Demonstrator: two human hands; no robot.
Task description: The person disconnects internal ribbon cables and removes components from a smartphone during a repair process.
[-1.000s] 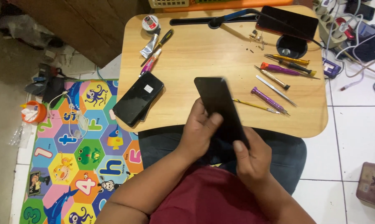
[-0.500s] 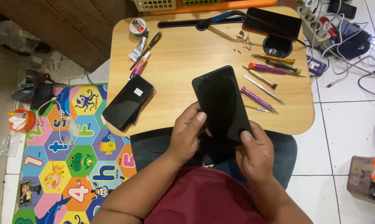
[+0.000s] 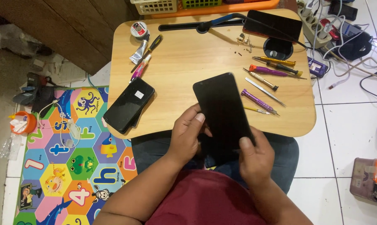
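A: Where is the black phone (image 3: 223, 109) sitting?

B: Off the wooden lap table (image 3: 188, 54), held over its near edge, long axis running from 11 o'clock down to 5 o'clock. The left hand (image 3: 185, 135) curls around the left side with the thumb pressing the dark glass; the right hand (image 3: 255, 156) clasps the lower right corner, thumb on top. Both hands are closed on it, neither spread.

A: How would you judge good handling here?

B: Grip by the edges, I'd say, and keep the thumbs light on the screen. Hold it above the table, not the lap, so a slip lands on wood.

A: Anything close by?

B: A second black phone (image 3: 129, 105) lies at 9 o'clock from the held one, well apart. At 2 o'clock sit about 4 screwdrivers, the nearest a purple screwdriver (image 3: 257, 100), beside silver tweezers (image 3: 265, 91). Tiny screws (image 3: 242, 40) lie at 12 o'clock, so avoid sweeping the phone that way.
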